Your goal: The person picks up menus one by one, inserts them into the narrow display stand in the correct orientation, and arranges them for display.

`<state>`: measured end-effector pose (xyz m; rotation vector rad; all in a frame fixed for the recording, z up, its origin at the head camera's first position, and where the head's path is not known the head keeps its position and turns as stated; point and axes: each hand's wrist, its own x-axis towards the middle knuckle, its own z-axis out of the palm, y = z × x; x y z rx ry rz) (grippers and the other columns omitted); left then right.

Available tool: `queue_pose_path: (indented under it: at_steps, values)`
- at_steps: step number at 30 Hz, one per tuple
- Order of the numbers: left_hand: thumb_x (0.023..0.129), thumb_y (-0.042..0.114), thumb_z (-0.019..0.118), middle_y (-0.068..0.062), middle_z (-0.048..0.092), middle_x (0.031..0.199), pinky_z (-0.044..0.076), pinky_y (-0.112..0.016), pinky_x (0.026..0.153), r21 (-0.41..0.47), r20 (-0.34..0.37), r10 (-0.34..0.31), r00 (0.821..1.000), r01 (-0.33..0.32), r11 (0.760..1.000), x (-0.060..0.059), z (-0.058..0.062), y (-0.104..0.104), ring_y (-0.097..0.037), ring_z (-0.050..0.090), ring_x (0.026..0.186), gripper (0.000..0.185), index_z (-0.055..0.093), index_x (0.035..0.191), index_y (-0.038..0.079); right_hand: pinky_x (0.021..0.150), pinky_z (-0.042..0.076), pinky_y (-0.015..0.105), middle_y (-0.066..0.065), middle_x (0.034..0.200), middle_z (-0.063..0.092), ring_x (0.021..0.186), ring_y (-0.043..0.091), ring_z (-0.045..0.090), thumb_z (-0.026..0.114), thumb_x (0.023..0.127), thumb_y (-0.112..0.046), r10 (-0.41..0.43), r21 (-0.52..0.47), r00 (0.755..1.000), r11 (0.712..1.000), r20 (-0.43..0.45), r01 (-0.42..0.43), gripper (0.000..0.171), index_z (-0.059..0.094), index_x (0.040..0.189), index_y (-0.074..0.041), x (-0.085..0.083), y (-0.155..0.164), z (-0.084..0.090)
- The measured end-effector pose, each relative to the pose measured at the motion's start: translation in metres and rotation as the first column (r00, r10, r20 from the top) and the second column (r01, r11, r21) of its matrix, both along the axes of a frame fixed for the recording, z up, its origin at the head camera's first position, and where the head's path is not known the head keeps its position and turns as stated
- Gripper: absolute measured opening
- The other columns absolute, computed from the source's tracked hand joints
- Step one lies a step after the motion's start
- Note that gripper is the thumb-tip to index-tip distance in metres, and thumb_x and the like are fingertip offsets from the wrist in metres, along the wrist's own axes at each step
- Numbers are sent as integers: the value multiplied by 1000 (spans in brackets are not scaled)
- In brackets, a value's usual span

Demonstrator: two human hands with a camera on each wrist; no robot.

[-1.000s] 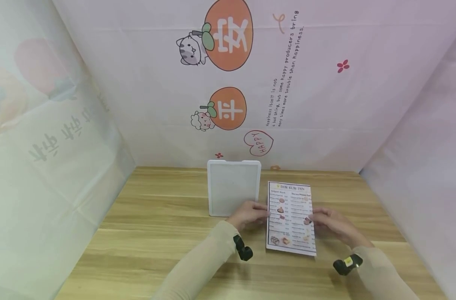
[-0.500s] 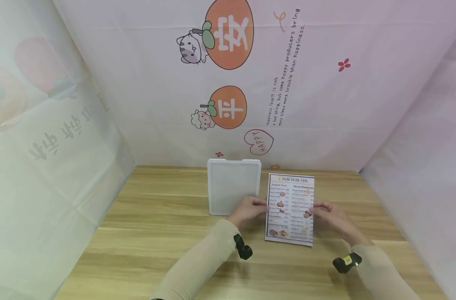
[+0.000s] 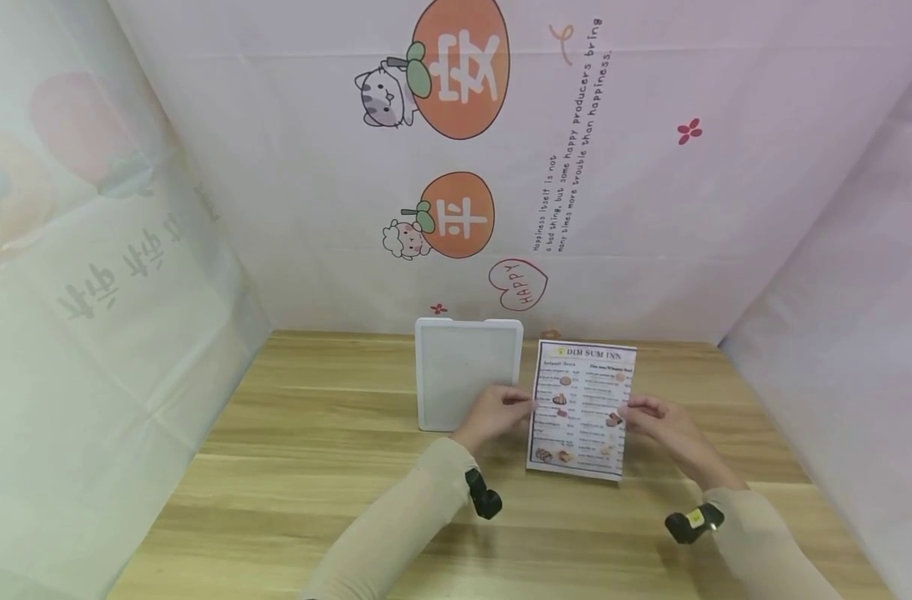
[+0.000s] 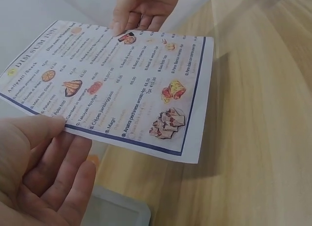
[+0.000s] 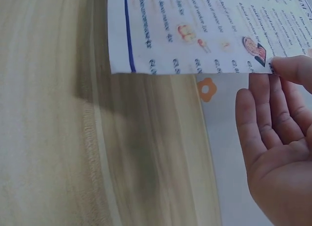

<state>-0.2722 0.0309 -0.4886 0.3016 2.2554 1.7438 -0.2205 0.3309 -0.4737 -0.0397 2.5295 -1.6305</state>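
Note:
A printed menu sheet [image 3: 582, 410] headed "DIM SUM INN" is held between both hands over the table, its top edge tilted up. My left hand [image 3: 495, 417] pinches its left edge, thumb on the printed face and fingers behind, as the left wrist view shows on the menu [image 4: 122, 89]. On the opposite edge my right hand [image 3: 669, 433] pinches it the same way; in the right wrist view the thumb lies over a food picture and the fingers sit underneath. Just left of the menu, partly behind my left hand, is a white-framed grey panel [image 3: 459, 367].
The wood-grain table [image 3: 291, 500] meets a printed white cloth backdrop [image 3: 621, 283] at the back. More cloth hangs at the left and right sides. Black wrist cameras sit on both sleeves.
Both hands have raised the menu and moved it slightly toward the back, and its face now tilts more upright. The white-framed panel has stayed where it was.

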Motion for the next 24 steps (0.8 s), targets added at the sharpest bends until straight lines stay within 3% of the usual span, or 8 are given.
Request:
queue_pose_path:
  at_steps: [5,11,24]
  values:
    - [94,27,72,1,71,96,58,-32,76,-45,-60,-9,998,7,999,-1,5,-5,-26,69,94,24,76,109,9,103,40,56,15,121,68,105,18,65,60,101,-40,-3,41,1000,999,-18,4,52,57,129,3,-2,-3,3]
    - [95,29,70,4,72,101,54,-25,78,-71,-134,-12,991,3,997,-5,8,-12,-10,67,88,24,76,110,10,99,41,50,11,121,69,105,19,66,62,100,-41,-8,43,999,999,-36,10,51,59,130,0,-4,-5,6]
    - [96,31,70,2,73,106,55,-27,81,-71,-176,41,984,-54,996,-5,26,-28,-10,66,95,26,77,110,10,101,37,63,12,121,69,103,21,68,66,95,-50,-47,47,996,998,-73,51,57,61,128,-3,-16,-18,15]
